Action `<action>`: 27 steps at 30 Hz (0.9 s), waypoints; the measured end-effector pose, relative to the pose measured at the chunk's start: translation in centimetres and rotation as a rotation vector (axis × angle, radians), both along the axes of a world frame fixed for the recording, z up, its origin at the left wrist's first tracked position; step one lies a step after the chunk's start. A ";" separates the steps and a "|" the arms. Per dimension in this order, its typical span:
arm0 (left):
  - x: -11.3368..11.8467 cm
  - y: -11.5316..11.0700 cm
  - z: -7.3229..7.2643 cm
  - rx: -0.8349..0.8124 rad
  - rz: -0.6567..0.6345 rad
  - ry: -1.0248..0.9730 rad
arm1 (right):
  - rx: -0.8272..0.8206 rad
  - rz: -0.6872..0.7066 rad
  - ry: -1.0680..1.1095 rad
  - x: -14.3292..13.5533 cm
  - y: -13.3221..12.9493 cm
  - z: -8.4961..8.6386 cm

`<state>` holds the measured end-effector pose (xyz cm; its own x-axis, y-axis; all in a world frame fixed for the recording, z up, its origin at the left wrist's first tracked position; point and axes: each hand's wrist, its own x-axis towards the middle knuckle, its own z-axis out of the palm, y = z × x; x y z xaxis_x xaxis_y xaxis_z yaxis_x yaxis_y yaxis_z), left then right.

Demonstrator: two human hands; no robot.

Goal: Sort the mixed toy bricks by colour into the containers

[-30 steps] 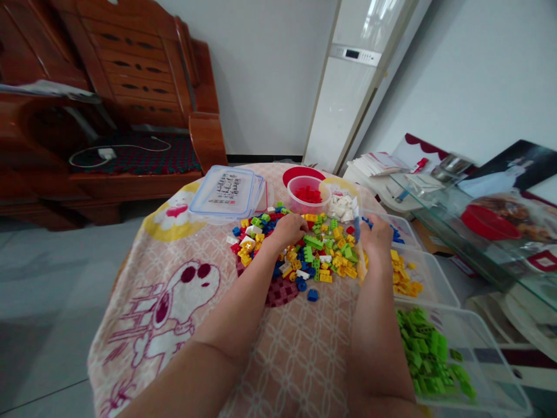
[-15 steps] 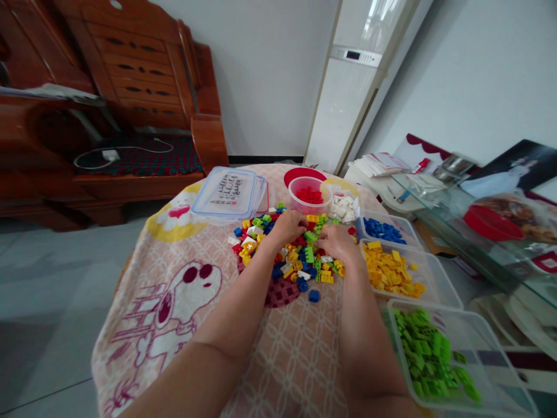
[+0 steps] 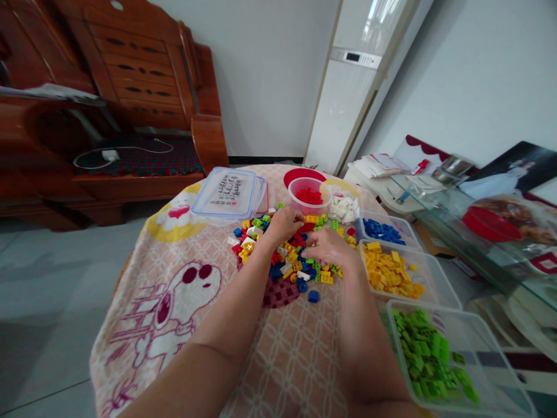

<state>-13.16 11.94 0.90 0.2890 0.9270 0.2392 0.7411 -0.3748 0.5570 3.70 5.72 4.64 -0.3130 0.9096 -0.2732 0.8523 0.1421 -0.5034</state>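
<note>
A mixed pile of toy building bricks (image 3: pixel 287 269) in red, yellow, blue, green and white lies on the tablecloth. My left hand (image 3: pixel 287 225) is at the pile's far side, its fingers curled down towards red bricks; whatever they may hold is hidden. Over the pile's right part, my right hand (image 3: pixel 329 247) points leftward with bent fingers closed, and its grip is too small to make out. One blue brick (image 3: pixel 313 296) lies apart at the near edge.
Behind the pile stands a round tub of red bricks (image 3: pixel 310 196), beside white bricks (image 3: pixel 343 208). Along the right are clear boxes with blue bricks (image 3: pixel 383 230), yellow bricks (image 3: pixel 391 270) and green bricks (image 3: pixel 422 348). Stacked lids (image 3: pixel 226 194) lie back left. A glass shelf (image 3: pixel 470 220) borders the right.
My right hand has shifted slightly left and over the green bricks that showed between the hands, which are now covered or gone. My left hand has moved slightly left and back.
</note>
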 end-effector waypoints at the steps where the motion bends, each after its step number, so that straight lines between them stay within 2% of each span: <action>1: 0.0 0.1 -0.1 0.003 0.006 -0.003 | 0.018 0.033 -0.058 -0.5 0.0 0.0; 4: -0.1 0.3 -0.3 0.012 0.018 -0.008 | 0.103 0.047 -0.230 -1.1 0.3 0.0; 7: -0.2 0.4 -0.5 0.009 0.020 -0.014 | 0.209 -0.068 -0.337 -0.3 0.9 -0.4; 12: -0.3 0.5 -0.6 0.009 0.020 -0.013 | 0.342 -0.313 -0.331 1.2 1.7 -1.2; 16: -0.3 0.5 -0.5 0.010 0.023 -0.019 | 0.448 -0.423 -0.286 1.6 1.6 -0.9; 19: -0.3 0.5 -0.5 0.009 0.017 -0.052 | 0.452 -0.360 -0.213 1.5 1.1 -0.1; 22: -0.3 0.5 -0.6 0.016 0.008 -0.076 | 0.337 -0.166 -0.150 1.0 0.5 0.5; 25: -0.3 0.5 -0.7 0.026 -0.002 -0.059 | 0.210 0.029 -0.201 0.0 0.3 0.5; 27: -0.3 0.6 -0.7 0.024 -0.002 -0.044 | 0.166 0.098 -0.273 -0.7 0.3 0.1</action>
